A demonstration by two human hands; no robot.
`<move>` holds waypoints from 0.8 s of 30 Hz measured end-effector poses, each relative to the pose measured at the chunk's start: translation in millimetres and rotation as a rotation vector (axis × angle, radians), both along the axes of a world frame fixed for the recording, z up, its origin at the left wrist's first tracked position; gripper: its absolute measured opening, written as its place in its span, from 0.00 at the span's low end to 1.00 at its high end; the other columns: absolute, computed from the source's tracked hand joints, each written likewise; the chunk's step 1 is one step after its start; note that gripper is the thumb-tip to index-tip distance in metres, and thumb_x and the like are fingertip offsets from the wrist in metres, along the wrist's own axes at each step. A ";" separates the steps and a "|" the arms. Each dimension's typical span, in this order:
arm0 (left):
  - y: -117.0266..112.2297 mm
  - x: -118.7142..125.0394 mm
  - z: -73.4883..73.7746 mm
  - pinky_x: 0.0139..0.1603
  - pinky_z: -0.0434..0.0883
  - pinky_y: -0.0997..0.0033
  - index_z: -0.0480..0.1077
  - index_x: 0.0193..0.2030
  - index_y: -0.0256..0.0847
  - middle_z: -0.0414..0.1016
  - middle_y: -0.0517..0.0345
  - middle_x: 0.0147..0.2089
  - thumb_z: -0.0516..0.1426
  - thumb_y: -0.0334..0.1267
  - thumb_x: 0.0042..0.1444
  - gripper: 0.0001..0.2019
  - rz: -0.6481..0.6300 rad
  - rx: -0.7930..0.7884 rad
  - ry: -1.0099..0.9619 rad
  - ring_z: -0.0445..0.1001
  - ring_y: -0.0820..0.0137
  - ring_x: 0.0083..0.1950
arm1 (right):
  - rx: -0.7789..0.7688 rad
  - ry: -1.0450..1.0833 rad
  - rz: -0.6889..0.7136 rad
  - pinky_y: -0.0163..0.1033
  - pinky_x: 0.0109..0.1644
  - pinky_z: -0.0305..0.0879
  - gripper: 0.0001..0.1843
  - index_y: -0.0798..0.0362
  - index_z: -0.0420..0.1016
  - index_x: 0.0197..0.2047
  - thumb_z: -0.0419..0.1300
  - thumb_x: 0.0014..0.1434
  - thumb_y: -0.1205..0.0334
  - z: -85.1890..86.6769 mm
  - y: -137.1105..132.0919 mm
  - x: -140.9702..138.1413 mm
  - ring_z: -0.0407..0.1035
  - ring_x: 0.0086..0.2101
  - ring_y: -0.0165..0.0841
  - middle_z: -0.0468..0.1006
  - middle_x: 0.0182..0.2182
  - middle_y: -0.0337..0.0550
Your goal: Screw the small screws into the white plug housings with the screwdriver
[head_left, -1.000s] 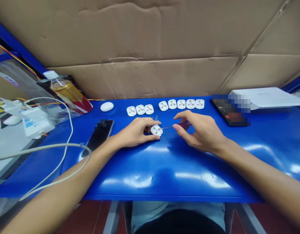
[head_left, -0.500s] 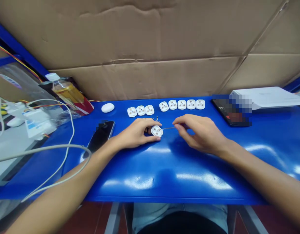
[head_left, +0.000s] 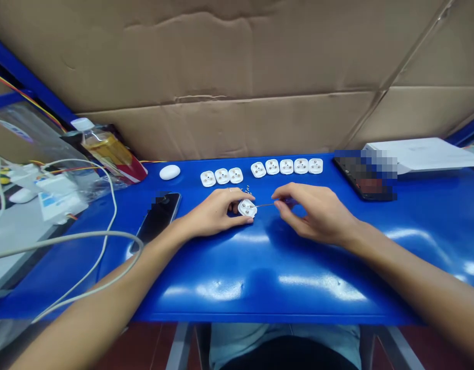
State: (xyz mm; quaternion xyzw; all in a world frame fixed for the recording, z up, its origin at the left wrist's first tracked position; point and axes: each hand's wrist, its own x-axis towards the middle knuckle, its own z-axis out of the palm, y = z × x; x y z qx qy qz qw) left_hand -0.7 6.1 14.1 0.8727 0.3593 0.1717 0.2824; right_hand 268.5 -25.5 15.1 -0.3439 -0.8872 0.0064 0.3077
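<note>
- L hand point(head_left: 217, 211): thumb + index clamped on edges of white round-cornered pc point(head_left: 247, 207), low over blue table point(head_left: 260, 288), approx. mid.
- R hand point(head_left: 316, 210): thumb + index pinched tog. on thin metal tool point(head_left: 266, 205); tip at pc's R side, exact contact can't tell.
- Small screws point(head_left: 248, 189) just behind pc; further back, row of 3 similar pcs point(head_left: 222, 176) L, row of 5 point(head_left: 287, 166) R.
- Writing: R phone point(head_left: 348, 177) scrn part pixelated, unreadable; white box point(head_left: 425, 154) faint mark, illegible; white unit point(head_left: 59, 198) far L, blue label, txt too small.
</note>
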 end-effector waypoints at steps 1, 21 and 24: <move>0.2 -0.1 -0.5 0.43 0.72 0.67 0.76 0.60 0.41 0.82 0.52 0.49 0.65 0.49 0.63 0.22 0.001 -0.004 0.001 0.77 0.65 0.42 | 0.006 0.004 0.014 0.42 0.40 0.71 0.08 0.52 0.73 0.50 0.57 0.69 0.64 0.3 -0.1 -0.2 0.78 0.37 0.39 0.82 0.39 0.46; 2.7 -1.5 1.7 0.43 0.72 0.66 0.75 0.60 0.44 0.79 0.54 0.46 0.64 0.55 0.63 0.24 0.056 0.062 -0.026 0.74 0.65 0.40 | 0.094 0.064 -0.045 0.45 0.45 0.74 0.10 0.51 0.70 0.48 0.55 0.65 0.71 1.6 4.7 -0.6 0.77 0.43 0.41 0.80 0.42 0.49; 2.7 0.7 1.2 0.54 0.73 0.59 0.77 0.57 0.45 0.79 0.51 0.55 0.61 0.54 0.65 0.20 0.117 0.105 -0.050 0.76 0.60 0.50 | 0.035 0.013 -0.068 0.48 0.47 0.74 0.09 0.51 0.70 0.50 0.54 0.69 0.69 -2.0 7.9 -1.3 0.76 0.46 0.43 0.80 0.45 0.51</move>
